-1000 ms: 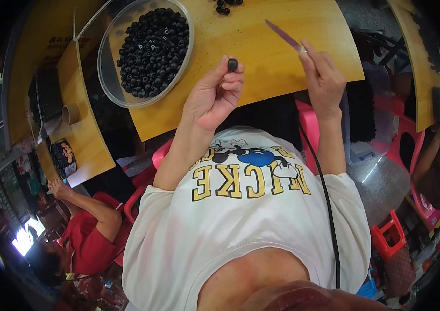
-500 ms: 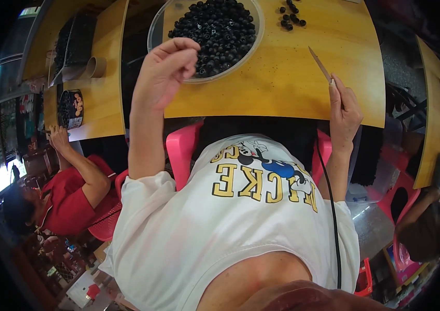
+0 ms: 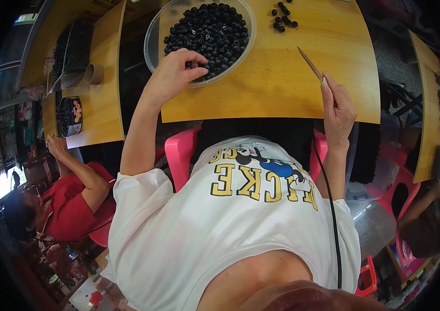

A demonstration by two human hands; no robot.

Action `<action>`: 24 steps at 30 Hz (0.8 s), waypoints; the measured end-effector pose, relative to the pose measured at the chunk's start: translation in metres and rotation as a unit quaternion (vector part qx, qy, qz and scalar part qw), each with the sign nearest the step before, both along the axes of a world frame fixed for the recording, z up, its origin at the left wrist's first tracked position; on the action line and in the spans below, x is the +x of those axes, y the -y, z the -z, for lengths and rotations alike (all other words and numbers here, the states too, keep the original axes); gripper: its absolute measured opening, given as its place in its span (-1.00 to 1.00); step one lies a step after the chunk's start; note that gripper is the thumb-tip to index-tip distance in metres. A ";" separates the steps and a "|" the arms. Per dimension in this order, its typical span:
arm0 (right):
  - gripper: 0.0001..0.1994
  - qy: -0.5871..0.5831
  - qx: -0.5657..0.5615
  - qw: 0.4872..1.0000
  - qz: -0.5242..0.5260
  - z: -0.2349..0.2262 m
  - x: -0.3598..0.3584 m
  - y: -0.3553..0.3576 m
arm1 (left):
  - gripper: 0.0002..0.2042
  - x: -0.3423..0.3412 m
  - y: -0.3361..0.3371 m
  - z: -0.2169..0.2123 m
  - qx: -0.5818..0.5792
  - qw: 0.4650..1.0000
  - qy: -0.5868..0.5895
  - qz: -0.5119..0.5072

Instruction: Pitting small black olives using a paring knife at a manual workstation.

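Observation:
My left hand [image 3: 178, 73] reaches over the near left rim of a round clear plastic tub [image 3: 150, 36]. Inside the tub is a heap of small round black beads [image 3: 215, 31], some with visible holes. Thumb and forefinger are curved and a little apart right at the beads; whether they touch one is hard to see. Over the right part of the table my right hand [image 3: 339, 106] grips a slim pointed knife [image 3: 309, 63] by its handle end. Its tip points away and to the left, raised above the tabletop.
Several loose black beads [image 3: 283, 20] lie at the far side of the yellow wooden table [image 3: 261, 93], amid fine crumbs. On the left, a person in red [image 3: 77, 207] works at another table with a black-filled can [image 3: 71, 116]. A black cable [image 3: 335, 233] hangs down my front.
My left hand has come down to the beads at the tub's near side, its thumb and forefinger parting. My right hand and the knife have shifted slightly left in view.

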State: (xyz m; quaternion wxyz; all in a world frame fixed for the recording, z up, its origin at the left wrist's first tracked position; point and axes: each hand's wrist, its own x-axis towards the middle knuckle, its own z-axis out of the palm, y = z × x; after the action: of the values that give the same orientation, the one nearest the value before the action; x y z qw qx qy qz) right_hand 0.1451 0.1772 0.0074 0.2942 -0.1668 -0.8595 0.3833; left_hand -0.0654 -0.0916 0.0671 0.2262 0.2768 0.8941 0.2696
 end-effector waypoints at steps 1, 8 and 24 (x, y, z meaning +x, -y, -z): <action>-0.78 -0.001 0.004 1.000 -0.001 -0.001 0.000 -0.001 | -0.78 -0.003 0.001 0.003 0.018 1.000 0.008 0.001; -0.78 -0.009 0.011 1.000 0.001 -0.003 0.002 -0.001 | -0.84 -0.007 -0.002 0.012 0.480 0.687 0.533 -0.113; -0.63 -0.110 0.136 0.976 -0.131 -0.038 0.008 0.011 | -0.78 0.069 -0.099 0.030 0.500 0.496 0.704 -0.091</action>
State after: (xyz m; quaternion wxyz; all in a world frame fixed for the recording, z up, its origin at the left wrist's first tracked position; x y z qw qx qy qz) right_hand 0.1529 0.1660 0.0452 0.3537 0.0321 -0.8805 0.3141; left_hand 0.0038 0.0074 0.0371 0.5786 -0.0202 0.1747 0.7964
